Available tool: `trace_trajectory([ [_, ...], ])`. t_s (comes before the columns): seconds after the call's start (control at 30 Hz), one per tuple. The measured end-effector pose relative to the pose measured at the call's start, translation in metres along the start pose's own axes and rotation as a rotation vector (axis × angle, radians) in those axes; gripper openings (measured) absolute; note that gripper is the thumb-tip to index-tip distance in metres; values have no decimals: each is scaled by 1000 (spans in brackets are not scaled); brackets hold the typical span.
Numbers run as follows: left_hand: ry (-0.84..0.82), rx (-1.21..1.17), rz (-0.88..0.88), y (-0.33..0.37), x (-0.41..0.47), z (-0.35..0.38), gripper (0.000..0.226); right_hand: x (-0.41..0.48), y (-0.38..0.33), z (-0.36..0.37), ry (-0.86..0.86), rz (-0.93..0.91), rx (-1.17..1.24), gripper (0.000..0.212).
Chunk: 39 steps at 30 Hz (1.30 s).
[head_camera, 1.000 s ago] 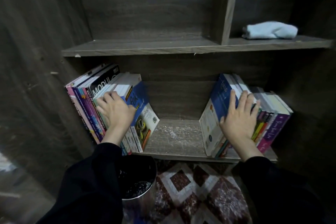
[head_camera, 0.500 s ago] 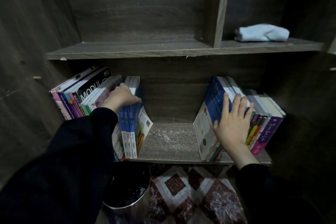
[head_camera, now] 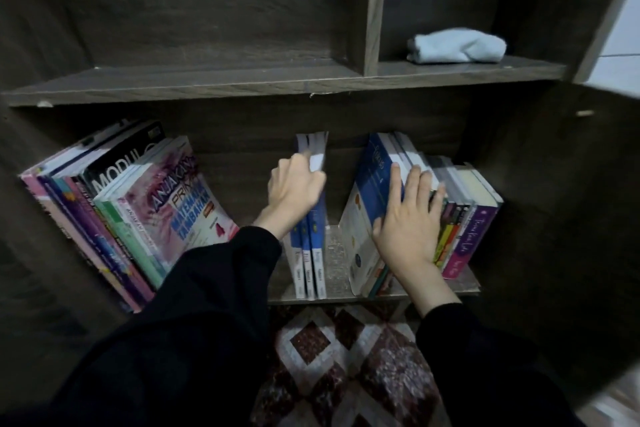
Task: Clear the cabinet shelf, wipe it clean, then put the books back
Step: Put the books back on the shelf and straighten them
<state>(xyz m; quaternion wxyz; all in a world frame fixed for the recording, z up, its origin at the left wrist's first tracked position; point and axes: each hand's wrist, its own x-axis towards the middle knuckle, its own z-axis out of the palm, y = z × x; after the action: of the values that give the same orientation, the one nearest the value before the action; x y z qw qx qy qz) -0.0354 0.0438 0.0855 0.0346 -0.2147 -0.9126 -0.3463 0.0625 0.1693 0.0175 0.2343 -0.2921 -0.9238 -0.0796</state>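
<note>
At lower centre, the left hand (head_camera: 298, 189) curls over the tops of three blue books (head_camera: 309, 253), probably to move them as one bundle. They stand upright, long axis vertical, spines toward the viewer. Just right, the right hand (head_camera: 408, 222) lies flat with fingers straight, bracing the leaning right stack (head_camera: 465, 236). Dusty shelf (head_camera: 333, 263) shows between them. Farther off, at upper right, lies a cloth (head_camera: 457, 45).
</note>
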Motion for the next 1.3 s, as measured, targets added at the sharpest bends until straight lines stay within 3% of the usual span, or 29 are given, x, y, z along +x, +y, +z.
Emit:
trace_trajectory([
  [0.3, -122, -44, 159, 56, -9, 59, 57, -4, 19, -10, 79, -84, 411, 88],
  [0.43, -304, -569, 135, 11, -16, 58, 57, -5, 21, -10, 46, -110, 423, 93],
  [0.5, -477, -668, 114, -17, -29, 66, 76, -5, 22, -9, 34, -114, 438, 97],
  [0.6, -620, -451, 146, -54, -49, 95, 117, -6, 23, -6, 59, -137, 445, 101],
  [0.7, -468, -193, 209, -68, -54, 128, 139, -7, 17, -2, 92, -122, 431, 97],
  [0.8, -288, 41, 222, -65, -52, 138, 135, -6, 9, 5, 168, -73, 436, 90],
  [0.9, -242, 206, 210, -61, -48, 138, 125, -5, 6, 13, 194, -61, 371, 87],
  [1.17, -213, 316, 163, -59, -40, 135, 120, -4, 3, 18, 192, -19, 280, 83],
  [1.3, -341, 93, 123, -65, -37, 129, 116, -5, 1, 18, 192, 9, 267, 80],
])
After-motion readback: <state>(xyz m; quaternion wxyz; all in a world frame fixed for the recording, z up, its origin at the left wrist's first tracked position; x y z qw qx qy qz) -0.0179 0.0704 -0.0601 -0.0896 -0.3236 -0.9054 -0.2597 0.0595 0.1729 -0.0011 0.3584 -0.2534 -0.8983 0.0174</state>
